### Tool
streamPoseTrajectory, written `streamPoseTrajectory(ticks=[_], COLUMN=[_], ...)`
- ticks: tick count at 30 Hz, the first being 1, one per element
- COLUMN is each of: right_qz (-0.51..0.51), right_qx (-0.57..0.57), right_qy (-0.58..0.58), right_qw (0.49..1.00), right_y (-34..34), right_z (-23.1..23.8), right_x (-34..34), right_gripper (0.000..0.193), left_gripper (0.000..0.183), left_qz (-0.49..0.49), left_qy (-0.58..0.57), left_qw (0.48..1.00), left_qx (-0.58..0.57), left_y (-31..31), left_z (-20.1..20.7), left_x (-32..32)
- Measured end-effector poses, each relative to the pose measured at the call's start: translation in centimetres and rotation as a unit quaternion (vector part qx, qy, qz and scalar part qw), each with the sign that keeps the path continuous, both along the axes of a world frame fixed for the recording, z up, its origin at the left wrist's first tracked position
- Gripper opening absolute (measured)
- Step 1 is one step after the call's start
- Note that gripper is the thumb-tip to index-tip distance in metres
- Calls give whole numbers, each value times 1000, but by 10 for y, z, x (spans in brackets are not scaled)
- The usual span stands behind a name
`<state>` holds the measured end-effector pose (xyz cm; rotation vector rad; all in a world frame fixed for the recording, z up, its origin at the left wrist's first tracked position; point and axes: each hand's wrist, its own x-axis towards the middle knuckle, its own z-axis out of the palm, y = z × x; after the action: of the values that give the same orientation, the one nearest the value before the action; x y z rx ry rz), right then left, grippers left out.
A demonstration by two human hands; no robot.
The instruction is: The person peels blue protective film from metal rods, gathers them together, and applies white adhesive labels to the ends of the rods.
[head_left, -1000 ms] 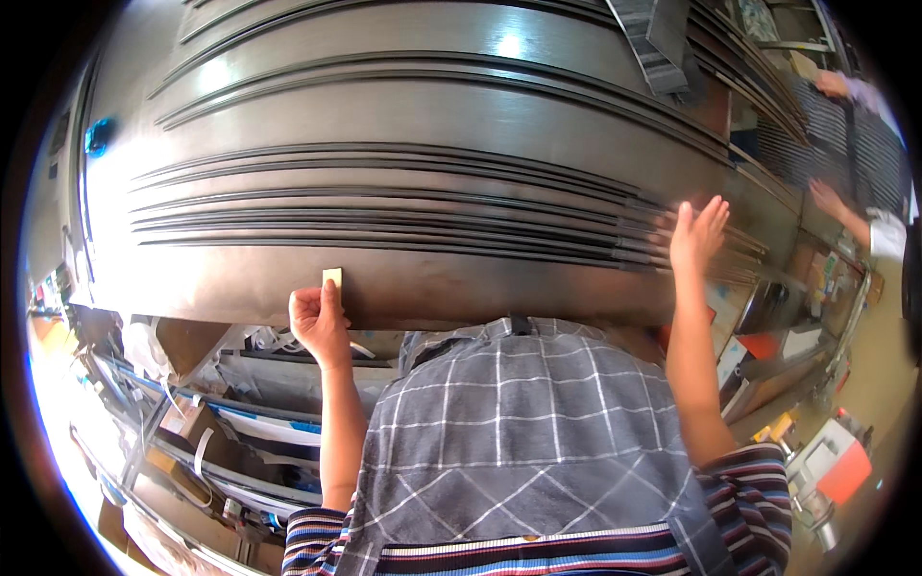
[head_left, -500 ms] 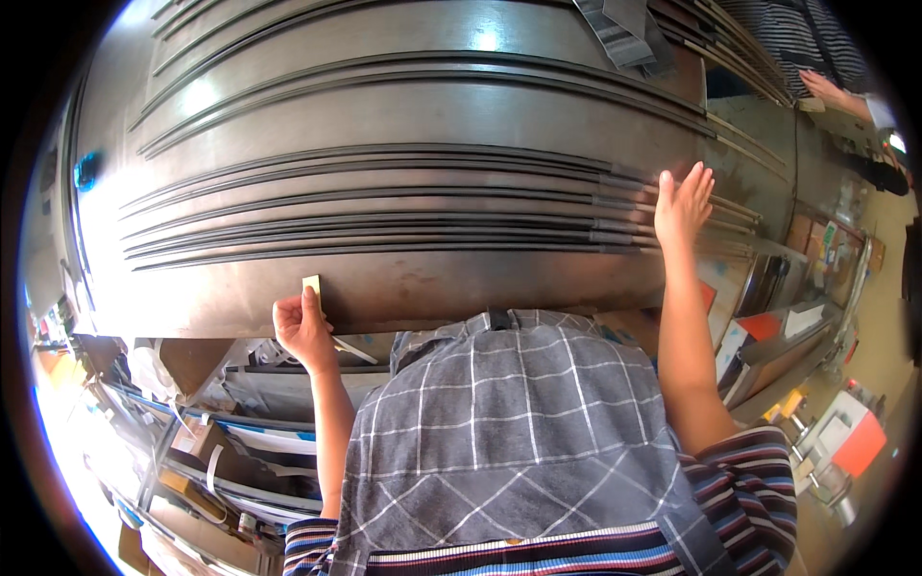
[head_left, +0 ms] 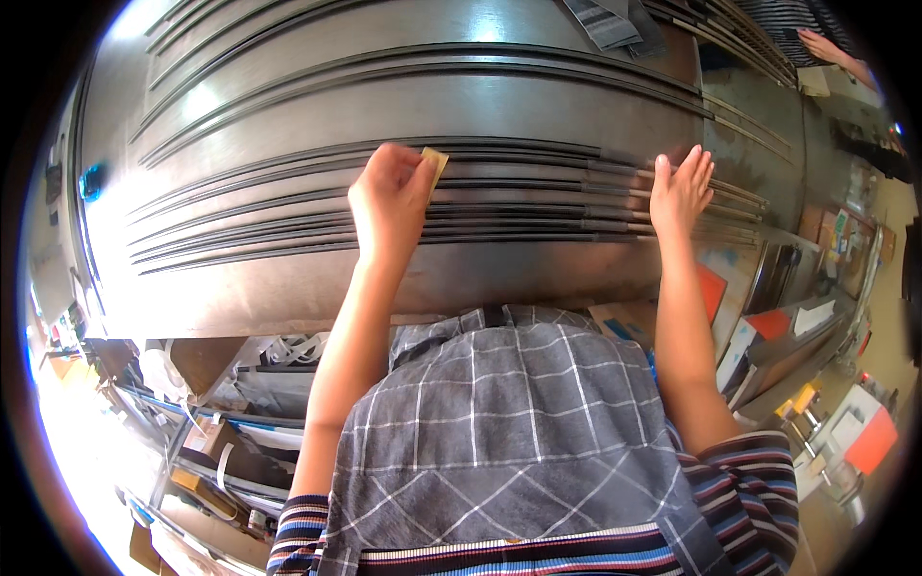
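Several long thin dark rods (head_left: 528, 209) lie side by side across the metal tabletop (head_left: 288, 288), their paler ends running off to the right. My left hand (head_left: 389, 206) is above the middle of these rods, thumb and fingers pinched on a small flat yellow piece (head_left: 437, 166); its material cannot be made out. Over the right part of the rods is my right hand (head_left: 682, 192), fingers stretched and the thumb apart, with nothing visible in it. It appears to rest on the rods, but contact beneath the palm is hidden.
More rods (head_left: 461, 60) lie farther back on the table. Grey flat pieces (head_left: 615, 24) sit at the far right, near another person's hand (head_left: 826, 48). A small blue object (head_left: 91, 180) is at the left edge. Below the table's front left stands a loaded shelf rack (head_left: 216, 437).
My left hand has moved up and right from the table's front edge to over the rods, carrying the yellow piece. My right hand stays nearly in place. The other person's hand has shifted slightly.
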<state>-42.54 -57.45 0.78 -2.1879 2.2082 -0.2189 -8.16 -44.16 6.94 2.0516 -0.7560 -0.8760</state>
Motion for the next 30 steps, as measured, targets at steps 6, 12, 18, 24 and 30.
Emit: streamPoseTrajectory(ticks=[6,12,18,24,30], right_qz=[-5,-1,5,8,4], right_qx=[3,-21,-22,-18,-11], right_qy=[-4,-6,-1,8,7], right_qw=[1000,1000,1000,1000,1000], right_y=[-2,2,1,0,-3], right_z=[-6,-10,-12,-17,-20], right_x=[1,-1,0,-4,1], right_gripper=[83,83,81,83,82], left_gripper=[21,21,21,22,20], left_qz=[-107,74,21,-99,-4], left_qy=[-88,76,-27,-131,-25], left_qw=[989,994,999,984,999], left_qx=[51,30,11,68,26], left_y=[-19,25,6,3,-3], left_z=[-11,-2,-14,-21,-11], left_x=[7,0,-20,-9,-17])
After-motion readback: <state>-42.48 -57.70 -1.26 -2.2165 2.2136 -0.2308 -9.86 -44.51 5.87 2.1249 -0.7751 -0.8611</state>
